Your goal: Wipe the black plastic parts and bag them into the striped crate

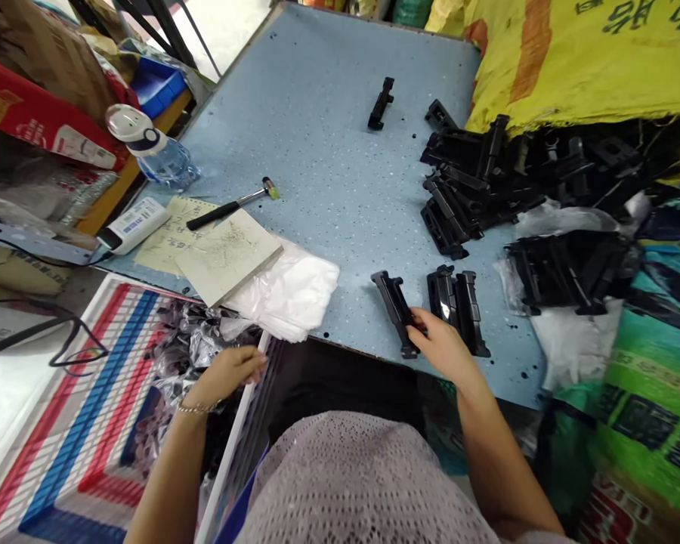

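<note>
My right hand (443, 344) pinches a long black plastic part (397, 313) near the table's front edge. Just right of that hand lie two more black parts (456, 310), side by side. My left hand (233, 370) hovers over the right rim of a striped plastic basket (85, 423), its fingers curled together; whether anything is in them is hidden. Bagged black pieces (187, 355) fill part of the basket below it. Close to the left hand, a stack of white plastic bags (300, 291) rests at the table edge, partly under a beige pad (230, 257).
A heap of black parts (476, 181) spills from a yellow sack (583, 68) at right. One single part (381, 104) lies farther back on the blue table (329, 151). At left are a hammer (227, 208), a water bottle (153, 151) and a white device (136, 225).
</note>
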Demonstrator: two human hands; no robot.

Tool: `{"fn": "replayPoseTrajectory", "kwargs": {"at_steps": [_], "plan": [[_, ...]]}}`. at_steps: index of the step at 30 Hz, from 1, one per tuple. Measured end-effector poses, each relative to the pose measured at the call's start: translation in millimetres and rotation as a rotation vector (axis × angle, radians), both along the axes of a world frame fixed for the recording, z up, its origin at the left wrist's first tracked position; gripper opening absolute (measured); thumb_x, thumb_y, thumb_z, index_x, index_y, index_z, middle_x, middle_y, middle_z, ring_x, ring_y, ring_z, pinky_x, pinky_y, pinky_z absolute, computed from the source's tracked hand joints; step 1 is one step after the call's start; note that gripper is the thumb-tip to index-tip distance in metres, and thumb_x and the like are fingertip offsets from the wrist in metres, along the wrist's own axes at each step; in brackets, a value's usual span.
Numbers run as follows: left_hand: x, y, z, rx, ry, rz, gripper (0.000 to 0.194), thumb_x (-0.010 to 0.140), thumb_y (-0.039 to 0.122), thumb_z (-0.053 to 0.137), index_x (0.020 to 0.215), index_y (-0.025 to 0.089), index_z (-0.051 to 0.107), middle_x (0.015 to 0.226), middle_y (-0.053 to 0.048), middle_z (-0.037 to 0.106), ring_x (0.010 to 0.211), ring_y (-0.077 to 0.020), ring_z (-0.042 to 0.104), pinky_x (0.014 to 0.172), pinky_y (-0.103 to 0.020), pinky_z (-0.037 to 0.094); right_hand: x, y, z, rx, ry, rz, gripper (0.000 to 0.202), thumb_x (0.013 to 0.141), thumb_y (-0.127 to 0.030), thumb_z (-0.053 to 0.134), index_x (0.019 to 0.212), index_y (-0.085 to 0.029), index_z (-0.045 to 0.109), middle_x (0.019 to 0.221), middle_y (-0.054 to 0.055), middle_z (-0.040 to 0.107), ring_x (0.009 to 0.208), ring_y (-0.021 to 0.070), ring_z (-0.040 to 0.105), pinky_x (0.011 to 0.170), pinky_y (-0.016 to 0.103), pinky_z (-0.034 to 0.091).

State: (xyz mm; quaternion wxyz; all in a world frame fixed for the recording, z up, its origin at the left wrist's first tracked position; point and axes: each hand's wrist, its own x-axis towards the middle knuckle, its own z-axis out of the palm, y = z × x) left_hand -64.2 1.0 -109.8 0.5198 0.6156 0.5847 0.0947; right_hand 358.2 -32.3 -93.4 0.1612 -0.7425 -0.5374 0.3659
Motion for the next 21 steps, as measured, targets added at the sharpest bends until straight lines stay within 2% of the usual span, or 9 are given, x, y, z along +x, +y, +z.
{"fn": "replayPoseTrajectory", "kwargs": {"at_steps": [1,3,5,7,9,11,16,18,21], "plan": [[21,9,10.0,0.033,-0.059,-0.030,0.034,0.094,0.050,0.059,0.090,0.019,0.074,0.069,-0.002,0.071,0.062,-0.0166,0.066,0.061,-0.029,0.056,-7,6,-4.2,0.033,0.172,-0.052,0.042,0.090,-0.033,0.054,0.130,-0.021,0.060,0.122,0.012,0.071,0.113,0.0285,0.067,0.093,0.042,0.054],[68,29,21.1,0.330,-0.111,0.005,0.031,0.097,0.040,0.055,0.111,0.019,0.073,0.099,-0.008,0.075,0.087,-0.0204,0.070,0.084,-0.036,0.058,-26,18,-11.0,0.076,0.490,-0.157,0.043,0.088,-0.036,0.057,0.128,-0.021,0.061,0.118,0.009,0.072,0.105,0.0245,0.069,0.085,0.037,0.056],[110,50,19.2,0.633,0.052,0.028,0.024,0.093,0.032,0.061,0.106,0.016,0.073,0.114,-0.016,0.070,0.104,-0.0277,0.066,0.095,-0.044,0.054,-44,28,-14.4,0.088,0.711,-0.230,0.044,0.085,-0.038,0.062,0.125,-0.021,0.062,0.114,0.008,0.073,0.096,0.0212,0.069,0.078,0.033,0.057],[134,67,9.7,0.738,0.197,0.008,0.013,0.089,0.024,0.065,0.090,0.014,0.072,0.107,-0.018,0.068,0.104,-0.0305,0.064,0.092,-0.045,0.053,-56,36,-14.0,0.094,0.836,-0.275,0.042,0.083,-0.037,0.067,0.122,-0.021,0.063,0.111,0.006,0.073,0.089,0.0182,0.068,0.074,0.030,0.056],[136,80,0.2,0.684,0.190,0.014,0.012,0.087,0.021,0.066,0.078,0.015,0.068,0.092,-0.013,0.067,0.092,-0.0264,0.064,0.083,-0.039,0.053,-60,41,-9.8,0.090,0.932,-0.304,0.038,0.082,-0.035,0.070,0.118,-0.022,0.064,0.108,0.005,0.073,0.087,0.0173,0.068,0.071,0.029,0.055],[125,88,-4.9,0.577,0.071,0.054,0.017,0.089,0.024,0.064,0.074,0.017,0.065,0.084,-0.007,0.065,0.083,-0.0210,0.063,0.079,-0.034,0.052,-63,47,-3.2,0.081,1.045,-0.311,0.035,0.082,-0.035,0.072,0.115,-0.024,0.064,0.105,0.003,0.073,0.090,0.0183,0.069,0.072,0.029,0.055],[102,92,-2.9,0.325,-0.156,0.168,0.013,0.087,0.029,0.063,0.089,0.018,0.069,0.087,-0.004,0.071,0.078,-0.0189,0.066,0.072,-0.032,0.052,-95,75,3.1,0.008,1.389,-0.226,0.026,0.082,-0.039,0.073,0.102,-0.025,0.065,0.095,0.002,0.072,0.097,0.0227,0.071,0.078,0.034,0.056],[101,89,0.7,0.383,-0.181,0.184,0.011,0.086,0.022,0.059,0.092,0.018,0.067,0.090,-0.006,0.072,0.083,-0.0203,0.068,0.076,-0.034,0.055,-115,88,-3.5,-0.037,1.428,-0.216,0.024,0.080,-0.037,0.074,0.096,-0.023,0.064,0.092,0.002,0.072,0.095,0.0225,0.071,0.076,0.033,0.056],[100,84,7.9,0.661,-0.012,0.031,0.026,0.087,0.009,0.047,0.094,0.017,0.070,0.107,-0.011,0.072,0.106,-0.0251,0.067,0.097,-0.044,0.053,-130,96,-14.7,0.014,1.311,-0.331,0.026,0.076,-0.030,0.076,0.098,-0.023,0.065,0.089,-0.001,0.072,0.085,0.0174,0.070,0.066,0.025,0.053]]}}
